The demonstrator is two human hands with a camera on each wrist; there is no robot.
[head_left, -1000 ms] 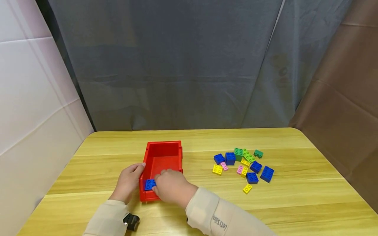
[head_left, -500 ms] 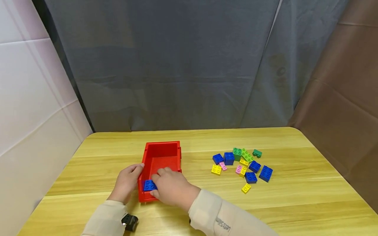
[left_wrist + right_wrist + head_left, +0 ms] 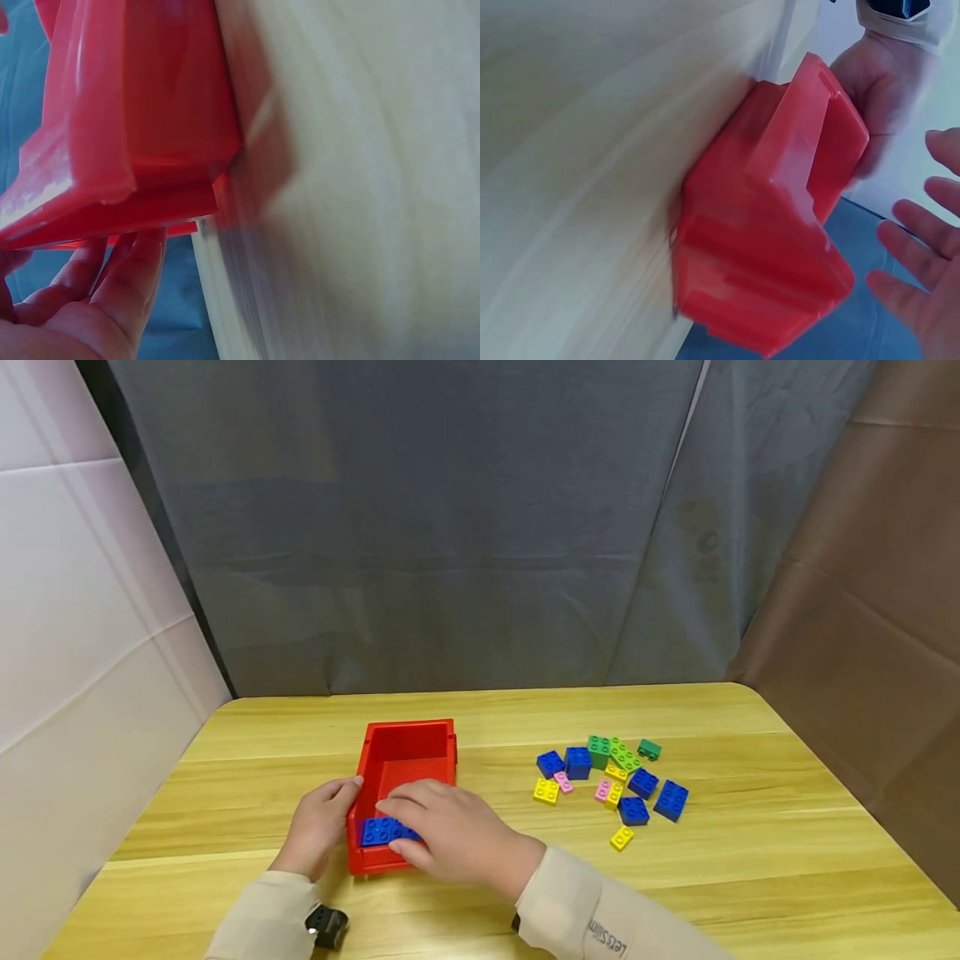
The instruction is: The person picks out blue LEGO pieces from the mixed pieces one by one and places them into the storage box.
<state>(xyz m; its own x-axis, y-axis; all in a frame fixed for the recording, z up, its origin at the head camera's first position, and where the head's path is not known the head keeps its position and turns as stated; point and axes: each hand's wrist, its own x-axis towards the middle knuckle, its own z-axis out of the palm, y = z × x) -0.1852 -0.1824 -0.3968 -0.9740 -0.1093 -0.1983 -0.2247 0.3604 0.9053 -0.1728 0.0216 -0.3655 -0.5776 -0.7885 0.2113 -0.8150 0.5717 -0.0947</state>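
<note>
A red plastic bin point(image 3: 402, 865) stands on the table left of centre. My left hand point(image 3: 318, 822) holds its left side, thumb at the rim; in the left wrist view, the fingers point(image 3: 131, 289) lie against the wall below the rim. Two blue toy bricks point(image 3: 377, 832) sit side by side at the bin's near end, studs up; the right one is partly covered. My right hand point(image 3: 459, 833) hovers over the bin's near right corner. The right wrist view shows its fingers point(image 3: 907, 251) spread, holding nothing.
Right of the bin several loose toy bricks lie in a cluster: blue point(image 3: 671, 800), yellow point(image 3: 546, 791), pink point(image 3: 563, 782), light green point(image 3: 625, 755) and dark green point(image 3: 598, 750). A small green wheeled piece point(image 3: 649, 749) lies behind them. A grey curtain point(image 3: 450, 527) hangs beyond the wooden table point(image 3: 510, 893).
My right hand has let go of the second blue brick and drawn back to the right, its fingers straightening. That brick now shows beside the first. The left hand stays on the bin.
</note>
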